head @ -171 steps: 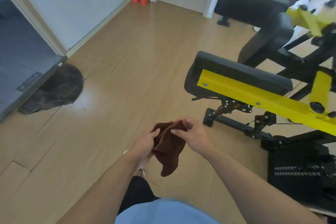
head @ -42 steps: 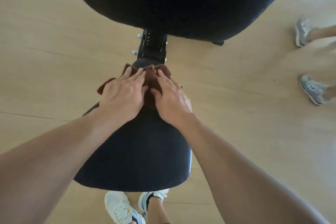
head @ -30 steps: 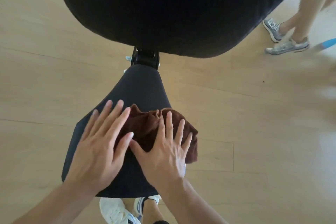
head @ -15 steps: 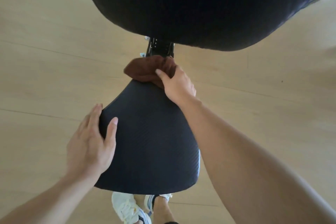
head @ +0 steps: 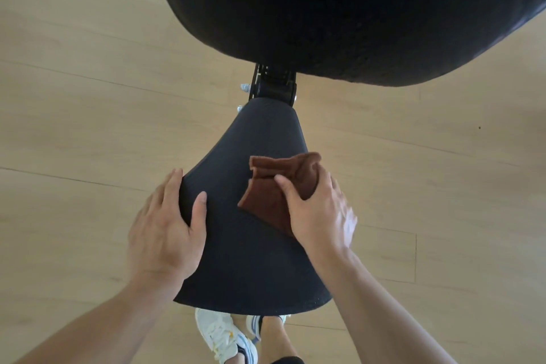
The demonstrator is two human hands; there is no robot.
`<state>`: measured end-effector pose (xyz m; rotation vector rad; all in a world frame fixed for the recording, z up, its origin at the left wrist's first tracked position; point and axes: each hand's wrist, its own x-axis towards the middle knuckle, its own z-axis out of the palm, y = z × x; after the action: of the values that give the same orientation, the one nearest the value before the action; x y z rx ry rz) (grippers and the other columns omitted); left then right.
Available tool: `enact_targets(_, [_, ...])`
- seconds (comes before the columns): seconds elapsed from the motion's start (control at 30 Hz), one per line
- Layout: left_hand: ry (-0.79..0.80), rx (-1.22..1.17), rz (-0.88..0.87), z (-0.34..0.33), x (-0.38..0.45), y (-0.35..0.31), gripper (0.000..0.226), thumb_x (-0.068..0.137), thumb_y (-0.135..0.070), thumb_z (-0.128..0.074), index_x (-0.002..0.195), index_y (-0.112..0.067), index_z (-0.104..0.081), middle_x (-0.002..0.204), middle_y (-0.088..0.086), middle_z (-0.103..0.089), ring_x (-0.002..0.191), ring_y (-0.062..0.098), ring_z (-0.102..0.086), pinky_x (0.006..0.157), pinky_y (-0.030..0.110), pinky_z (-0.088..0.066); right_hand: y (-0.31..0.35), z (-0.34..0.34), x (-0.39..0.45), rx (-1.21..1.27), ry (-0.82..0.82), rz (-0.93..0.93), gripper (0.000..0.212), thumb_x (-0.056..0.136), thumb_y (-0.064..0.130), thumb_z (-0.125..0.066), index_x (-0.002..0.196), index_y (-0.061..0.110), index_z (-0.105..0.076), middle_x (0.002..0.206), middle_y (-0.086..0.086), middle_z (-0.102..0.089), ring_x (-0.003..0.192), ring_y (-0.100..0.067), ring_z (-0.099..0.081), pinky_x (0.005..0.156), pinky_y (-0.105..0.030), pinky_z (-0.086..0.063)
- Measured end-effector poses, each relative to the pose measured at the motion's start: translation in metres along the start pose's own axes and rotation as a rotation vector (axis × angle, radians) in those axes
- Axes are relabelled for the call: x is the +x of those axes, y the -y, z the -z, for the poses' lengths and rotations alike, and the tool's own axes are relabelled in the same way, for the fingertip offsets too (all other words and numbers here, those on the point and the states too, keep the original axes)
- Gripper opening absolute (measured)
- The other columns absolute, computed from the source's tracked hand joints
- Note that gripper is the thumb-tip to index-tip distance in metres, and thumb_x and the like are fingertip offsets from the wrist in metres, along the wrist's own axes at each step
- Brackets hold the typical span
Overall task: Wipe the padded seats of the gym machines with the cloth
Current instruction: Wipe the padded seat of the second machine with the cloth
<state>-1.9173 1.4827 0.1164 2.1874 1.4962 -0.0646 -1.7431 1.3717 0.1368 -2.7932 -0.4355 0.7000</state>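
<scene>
The black padded seat [head: 251, 260] of the gym machine lies below me, narrow at its far end and wide toward me. A brown cloth [head: 271, 186] sits bunched on the seat's right half. My right hand [head: 319, 216] grips the cloth, thumb on top, and holds it down against the pad; its fingers are blurred. My left hand [head: 165, 230] rests on the seat's left edge, with the thumb on the top surface and straight fingers lying along the side.
A large black back pad [head: 339, 9] fills the top of the view, joined to the seat by a black metal bracket [head: 274, 89]. Light wooden floor [head: 88, 112] lies all around. My white shoes [head: 218, 337] stand just under the seat's near edge.
My right hand has dragged the cloth from the seat's narrow far end back to the middle right. My left hand has stayed on the left edge. Other people's feet no longer show.
</scene>
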Motion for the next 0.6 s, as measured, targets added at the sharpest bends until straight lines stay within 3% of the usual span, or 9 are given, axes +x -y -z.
enact_targets(0.07, [0.01, 0.008, 0.001, -0.001, 0.001, -0.001, 0.065, 0.098, -0.055, -0.026, 0.152, -0.02, -0.034, 0.154, 0.001, -0.044, 0.138, 0.026, -0.045, 0.11, 0.045, -0.039, 0.013, -0.001, 0.02, 0.017, -0.053, 0.064, 0.063, 0.093, 0.073, -0.04, 0.138, 0.029, -0.05, 0.125, 0.002, -0.067, 0.113, -0.03, -0.063, 0.086, -0.039, -0.042])
enact_targets(0.17, [0.001, 0.018, 0.0, -0.001, 0.0, -0.001, 0.067, 0.096, -0.056, -0.026, 0.153, -0.021, -0.032, 0.155, 0.0, -0.043, 0.139, 0.025, -0.044, 0.111, 0.044, -0.038, 0.043, -0.003, 0.072, 0.121, -0.029, 0.077, 0.049, 0.098, 0.065, -0.041, 0.123, 0.026, -0.057, 0.115, -0.004, -0.07, 0.107, -0.034, -0.065, 0.08, -0.038, -0.038])
enact_targets(0.3, [-0.012, -0.006, 0.002, -0.003, 0.003, 0.0, 0.064, 0.097, -0.055, -0.029, 0.152, -0.022, -0.034, 0.154, -0.002, -0.044, 0.138, 0.024, -0.045, 0.11, 0.043, -0.039, 0.056, -0.001, 0.112, 0.28, 0.136, 0.126, 0.056, 0.09, 0.067, -0.052, 0.134, 0.032, -0.057, 0.122, 0.002, -0.069, 0.114, -0.027, -0.063, 0.097, -0.039, -0.049])
enact_targets(0.43, [0.0, -0.005, 0.01, -0.003, 0.002, 0.001, 0.062, 0.098, -0.052, -0.03, 0.152, -0.022, -0.035, 0.153, -0.001, -0.045, 0.137, 0.024, -0.046, 0.11, 0.043, -0.038, -0.004, 0.019, 0.063, 0.23, 0.342, 0.257, 0.066, 0.091, 0.044, -0.065, 0.151, 0.043, -0.038, 0.135, 0.007, -0.066, 0.123, -0.021, -0.061, 0.099, -0.032, -0.046])
enact_targets(0.5, [0.005, 0.0, 0.006, -0.002, 0.0, 0.002, 0.062, 0.098, -0.053, -0.029, 0.152, -0.022, -0.034, 0.152, -0.001, -0.046, 0.137, 0.023, -0.045, 0.111, 0.043, -0.039, -0.042, 0.03, 0.022, 0.085, 0.391, 0.266, 0.077, 0.091, 0.044, -0.066, 0.153, 0.056, -0.021, 0.15, 0.015, -0.052, 0.131, -0.022, -0.056, 0.099, -0.035, -0.046])
enact_targets(0.6, [0.004, -0.006, -0.015, -0.001, -0.001, 0.003, 0.062, 0.099, -0.053, -0.027, 0.152, -0.021, -0.033, 0.152, 0.0, -0.046, 0.137, 0.024, -0.046, 0.11, 0.043, -0.039, -0.071, 0.031, -0.034, -0.01, 0.312, 0.252, 0.077, 0.094, 0.051, -0.059, 0.145, 0.071, -0.004, 0.162, 0.036, -0.009, 0.142, -0.014, -0.044, 0.09, -0.032, -0.047])
